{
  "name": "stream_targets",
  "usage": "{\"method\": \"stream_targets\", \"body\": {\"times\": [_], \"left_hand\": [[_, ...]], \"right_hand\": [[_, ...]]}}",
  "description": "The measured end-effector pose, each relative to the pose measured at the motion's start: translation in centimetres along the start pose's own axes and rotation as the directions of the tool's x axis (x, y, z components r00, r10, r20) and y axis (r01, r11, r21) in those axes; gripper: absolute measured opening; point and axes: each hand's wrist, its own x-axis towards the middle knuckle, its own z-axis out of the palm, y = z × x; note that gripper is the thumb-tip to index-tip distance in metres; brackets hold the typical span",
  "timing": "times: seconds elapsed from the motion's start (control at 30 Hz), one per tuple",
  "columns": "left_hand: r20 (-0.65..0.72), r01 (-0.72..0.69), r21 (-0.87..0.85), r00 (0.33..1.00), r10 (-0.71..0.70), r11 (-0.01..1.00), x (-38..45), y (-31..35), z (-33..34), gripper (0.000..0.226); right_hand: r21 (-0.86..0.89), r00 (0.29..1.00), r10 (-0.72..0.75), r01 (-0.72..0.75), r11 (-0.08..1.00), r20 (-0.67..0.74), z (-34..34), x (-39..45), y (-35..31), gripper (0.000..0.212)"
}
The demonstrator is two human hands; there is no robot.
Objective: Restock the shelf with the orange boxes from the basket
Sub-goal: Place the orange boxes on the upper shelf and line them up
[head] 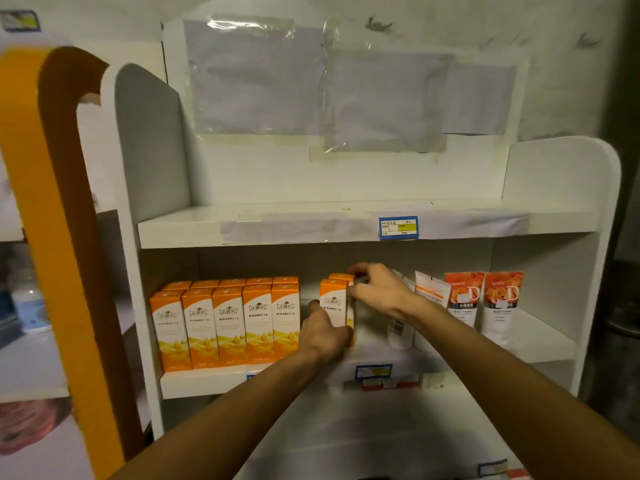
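Nearest, two bare forearms reach up from the bottom edge toward the middle shelf (207, 382) of a white display unit. Just below that shelf's front lip hang a blue price tag (373, 371) and a row of small red-and-white packs (391, 382), their print too small to read.

On the shelf, the left hand (323, 332) grips the lower part of an upright orange box (333, 306), with its thumb on the box's left edge and its fingers curled round the base. The right hand (379, 289) comes from the right and pinches the top right corner of the same box, fingers (360, 270) bent over the top. A second orange box (341, 277) stands directly behind it, only its top showing.

To the left, across a small gap, a block of matching orange boxes (228, 323) stands upright in two rows, five across the front; each bears a framed logo in Chinese characters that I cannot read clearly. To the right, the right wrist partly covers a white tube (400, 327), then comes a white tube with an orange stripe (431, 292), and two tubes (483, 299) with orange rose print, a large "D" and "DANZ" at the top.

Farther up, the upper shelf (180, 230) carries a blue and yellow label (398, 227) on its taped front edge. Beyond, clear plastic sheets (311, 88) are taped over the back panel. At far left stands an orange-edged neighbouring unit (34, 202).
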Motion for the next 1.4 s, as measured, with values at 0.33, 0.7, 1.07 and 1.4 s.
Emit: {"method": "stream_targets", "body": {"times": [0.33,0.7,1.07,1.4], "left_hand": [[0.014,-0.286,0.23,0.957,0.291,0.93,-1.5,2.8,-2.8,0.101],[0.306,-0.445,0.818,0.873,0.379,0.364,-0.1,5.7,-11.7,0.096],[0.378,-0.414,0.819,0.91,0.169,0.397,1.1,2.8,-13.7,0.089],[0.375,-0.43,0.817,0.902,0.213,0.383,1.0,1.9,-13.7,0.074]], "right_hand": [[0.019,0.998,-0.05,0.05,0.999,0.029,0.7,-1.0,-0.3,0.064],[0.162,0.997,0.039,-0.048,0.986,0.063,0.8,-1.2,-0.2,0.086],[0.361,0.989,0.105,-0.135,0.923,0.101,2.6,-0.9,0.3,0.077],[0.51,0.981,0.079,-0.161,0.845,0.179,3.5,-0.4,-0.6,0.082]]}}
